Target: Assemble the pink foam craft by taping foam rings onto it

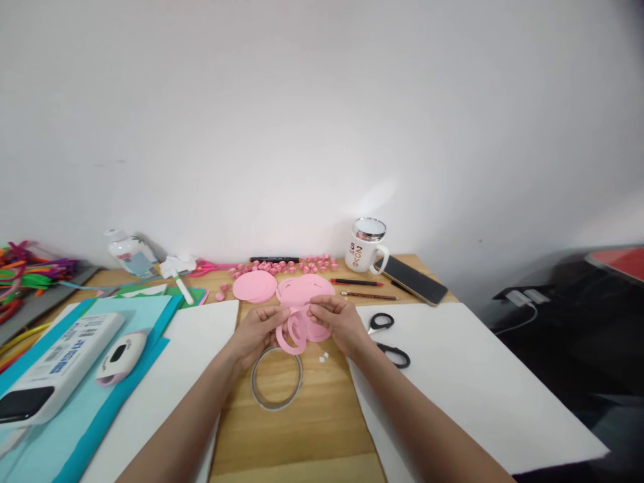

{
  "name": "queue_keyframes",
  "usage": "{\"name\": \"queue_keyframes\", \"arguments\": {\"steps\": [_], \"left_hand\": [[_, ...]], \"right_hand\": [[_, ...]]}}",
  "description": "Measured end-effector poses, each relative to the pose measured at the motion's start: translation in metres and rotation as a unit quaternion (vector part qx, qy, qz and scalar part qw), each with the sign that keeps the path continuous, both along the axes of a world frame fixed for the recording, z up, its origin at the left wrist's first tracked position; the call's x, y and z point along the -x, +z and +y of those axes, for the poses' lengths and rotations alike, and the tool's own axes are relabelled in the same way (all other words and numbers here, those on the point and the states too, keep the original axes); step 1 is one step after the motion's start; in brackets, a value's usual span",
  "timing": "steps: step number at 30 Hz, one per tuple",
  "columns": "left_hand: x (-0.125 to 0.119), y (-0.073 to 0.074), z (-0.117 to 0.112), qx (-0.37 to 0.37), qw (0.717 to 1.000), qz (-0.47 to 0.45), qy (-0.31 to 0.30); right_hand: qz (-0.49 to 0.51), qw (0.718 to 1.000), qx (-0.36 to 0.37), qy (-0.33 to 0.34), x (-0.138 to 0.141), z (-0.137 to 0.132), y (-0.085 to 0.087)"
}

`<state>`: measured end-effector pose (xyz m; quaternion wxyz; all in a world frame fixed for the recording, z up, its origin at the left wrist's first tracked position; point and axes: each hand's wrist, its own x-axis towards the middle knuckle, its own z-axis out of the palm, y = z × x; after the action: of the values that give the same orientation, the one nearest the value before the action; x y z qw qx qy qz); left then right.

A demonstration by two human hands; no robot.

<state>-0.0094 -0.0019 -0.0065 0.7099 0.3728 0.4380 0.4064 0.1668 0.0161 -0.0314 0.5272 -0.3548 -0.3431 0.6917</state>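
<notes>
My left hand (pixel 257 333) and my right hand (pixel 338 320) meet over the wooden table (pixel 302 429), both pinched on a pink paper spiral strip (pixel 298 330) that curls down between them. Just behind the hands lie flat pink paper circles (pixel 255 286) and another cut pink spiral (pixel 302 288). Directly below the hands lies a roll of clear tape (pixel 276 380). Black-handled scissors (pixel 387 337) rest on the white sheet just right of my right hand.
Small rolled pink paper buds (pixel 282 267) line the back edge beside a black marker (pixel 274 259), a white mug (pixel 366 247), a phone (pixel 413 279) and two pencils (pixel 358 283). White sheets (pixel 467 382) flank the middle. On the left lie blue paper (pixel 95 402), a white box (pixel 60 362) and pipe cleaners (pixel 25 272).
</notes>
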Motion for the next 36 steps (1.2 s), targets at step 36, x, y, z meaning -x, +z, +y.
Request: {"name": "queue_keyframes", "arguments": {"steps": [36], "left_hand": [[-0.0016,0.0036,-0.0019,0.012,0.999,-0.014,0.045]], "right_hand": [[-0.009,1.0,-0.027,-0.004,-0.0008,0.0017,-0.0019]]}}
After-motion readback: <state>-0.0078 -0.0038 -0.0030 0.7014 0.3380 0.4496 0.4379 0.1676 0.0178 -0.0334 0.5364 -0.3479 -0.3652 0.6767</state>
